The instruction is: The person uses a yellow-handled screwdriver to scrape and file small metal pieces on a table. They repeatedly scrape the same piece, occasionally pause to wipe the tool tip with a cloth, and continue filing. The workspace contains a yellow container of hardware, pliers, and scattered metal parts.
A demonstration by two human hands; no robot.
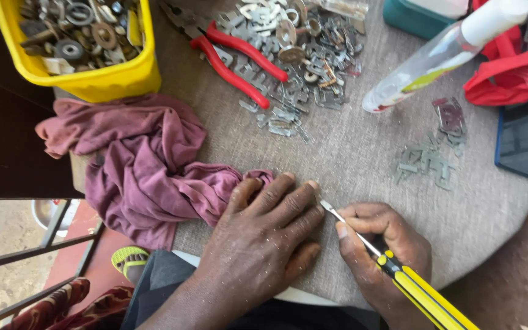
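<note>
While your left hand [264,235] lies flat, fingers spread, pinning something small and hidden against the desk [368,159] beside the maroon cloth [148,165], your right hand [383,244] is closed around the screwdriver [392,266]. Its shaft looks thin, stiff and likely slippery, so hold the yellow-and-black handle; the tip sits at your left fingertips.

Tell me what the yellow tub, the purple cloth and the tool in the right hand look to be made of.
Yellow tub: likely moulded plastic, smooth with a soft sheen and rounded rim. Purple cloth: soft woven or knit fabric, matte, crumpled into folds. Tool in the right hand: a thin, shiny blade that looks like metal, with a yellow and black handle, probably plastic. The left hand lies flat beside the cloth.
</note>
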